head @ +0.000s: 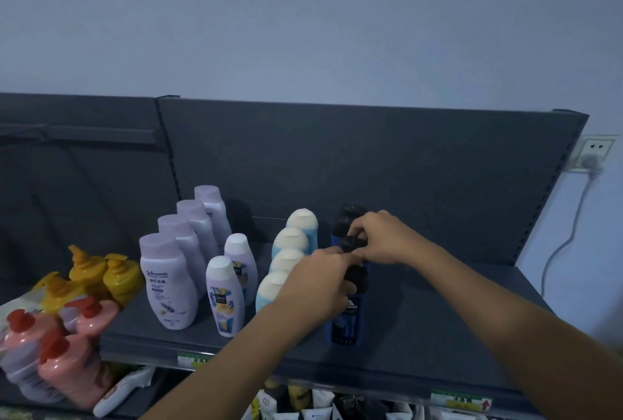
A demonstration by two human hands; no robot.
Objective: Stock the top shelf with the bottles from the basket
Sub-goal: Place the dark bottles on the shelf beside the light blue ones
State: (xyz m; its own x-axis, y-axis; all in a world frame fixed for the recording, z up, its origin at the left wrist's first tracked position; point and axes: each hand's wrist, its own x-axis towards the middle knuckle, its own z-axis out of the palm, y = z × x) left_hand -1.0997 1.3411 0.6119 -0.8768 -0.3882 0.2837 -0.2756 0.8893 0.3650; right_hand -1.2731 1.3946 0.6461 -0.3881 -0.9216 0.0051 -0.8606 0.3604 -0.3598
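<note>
Just right of the cream-capped row, I curl my left hand round the cap of the front dark blue bottle and pinch the next cap with my right hand, the top shelf seemingly half filled (basket unseen, remainder unknown).

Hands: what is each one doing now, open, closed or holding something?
Left hand: grips the top of the front blue bottle.
Right hand: pinches the second blue bottle by its black cap.
</note>
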